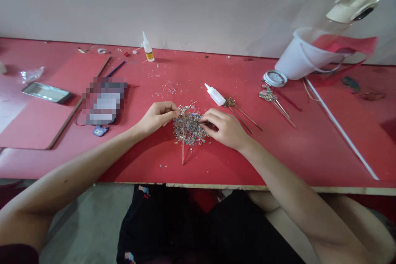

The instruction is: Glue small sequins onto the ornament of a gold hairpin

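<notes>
A heap of small glittery multicoloured chips (pixel 194 130) lies near the table's front edge. My left hand (pixel 159 116) is closed in a pinch on the top of a metal hairpin (pixel 183 144), whose stem points toward me over the heap. At the heap's right side, my right hand (pixel 224 128) has thumb and fingers pinched together; whatever is between them is too small to tell. Just beyond that hand lie a white squeeze bottle (pixel 216 96) and a bronze-coloured two-pronged hairpin (pixel 239 111).
Farther right are a decorated hairpin (pixel 272 98), a round lid-like dish (pixel 275 78) and a tipped white bucket (pixel 305 53). A glue bottle (pixel 148 49) stands near the wall. On the left are a blurred-out phone-like object (pixel 107 101), a shallow tin (pixel 46 92) and a red board (pixel 34 130).
</notes>
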{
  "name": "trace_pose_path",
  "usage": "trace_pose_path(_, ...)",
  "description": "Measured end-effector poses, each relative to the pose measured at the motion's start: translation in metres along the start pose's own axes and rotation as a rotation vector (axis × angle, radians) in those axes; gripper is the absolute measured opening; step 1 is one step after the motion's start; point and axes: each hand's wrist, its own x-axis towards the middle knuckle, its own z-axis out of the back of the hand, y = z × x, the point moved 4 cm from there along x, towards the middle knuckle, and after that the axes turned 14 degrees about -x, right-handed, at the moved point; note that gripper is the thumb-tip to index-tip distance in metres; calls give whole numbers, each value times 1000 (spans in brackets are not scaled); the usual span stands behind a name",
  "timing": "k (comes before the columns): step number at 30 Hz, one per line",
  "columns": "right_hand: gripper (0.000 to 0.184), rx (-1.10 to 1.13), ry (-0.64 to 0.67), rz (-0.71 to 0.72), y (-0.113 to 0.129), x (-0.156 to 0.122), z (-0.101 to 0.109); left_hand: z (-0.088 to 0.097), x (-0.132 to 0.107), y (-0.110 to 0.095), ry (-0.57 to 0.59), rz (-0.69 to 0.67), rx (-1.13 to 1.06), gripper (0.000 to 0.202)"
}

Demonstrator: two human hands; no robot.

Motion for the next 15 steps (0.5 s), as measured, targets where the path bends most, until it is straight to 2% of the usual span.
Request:
trace_pose_path(4, 14, -8, 14, -6, 1, 0, -1, 0, 0, 0, 1, 2, 7, 17)
trace_pose_path(11, 17, 27, 31, 147, 18, 1, -3, 1, 0, 0, 4, -7, 23, 19)
trace_pose_path(15, 15, 56, 38, 97, 17, 1, -4, 0, 0, -1, 3, -14, 24, 17)
